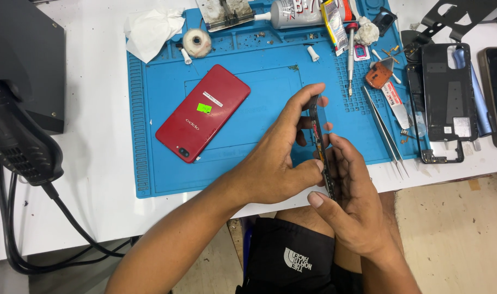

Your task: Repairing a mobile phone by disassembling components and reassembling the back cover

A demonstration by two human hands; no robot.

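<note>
While we are gripping an edge-on phone (320, 147) mid-frame | left hand (278, 163) fingers pinching it | right hand (352, 201) fingers clamping its lower edge | red phone (203, 113) lying left

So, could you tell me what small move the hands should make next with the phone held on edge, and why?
Probably keep the left hand steady and slide the right hand's thumb a little further along the seam. The dark phone stands on edge above the blue mat, pinched from both sides, with inner parts showing along its edge, so it looks partly opened.
</note>
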